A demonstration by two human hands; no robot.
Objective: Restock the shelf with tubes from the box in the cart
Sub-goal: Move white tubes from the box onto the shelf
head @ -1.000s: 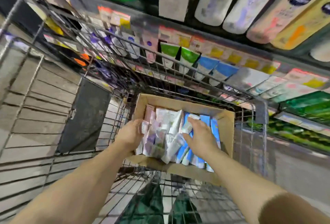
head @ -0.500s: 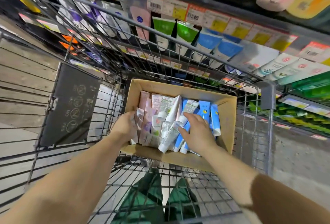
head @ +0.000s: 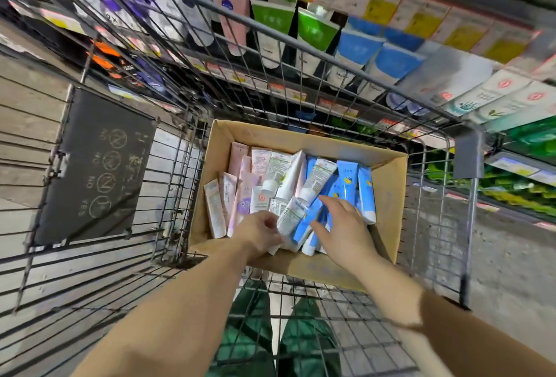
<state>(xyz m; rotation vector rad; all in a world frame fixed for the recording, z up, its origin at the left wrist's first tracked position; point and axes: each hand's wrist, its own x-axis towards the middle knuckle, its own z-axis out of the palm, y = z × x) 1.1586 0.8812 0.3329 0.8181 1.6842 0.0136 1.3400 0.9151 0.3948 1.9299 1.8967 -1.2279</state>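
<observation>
Left hand (head: 258,233) fingers curl round a white tube (head: 290,220); right hand (head: 343,227) fingers spread, loose, over blue tubes (head: 346,187) in box (head: 388,196); wire cart (head: 186,190) beside shelf (head: 376,0).

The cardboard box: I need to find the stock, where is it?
In the head view, the cardboard box sits centre-right in the wire cart, below the shelf.

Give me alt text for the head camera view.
Two hands reach into a cardboard box of tubes in a wire cart: the left hand grips a white tube, the right hand hovers open over blue tubes. Stocked shelves stand behind.
</observation>
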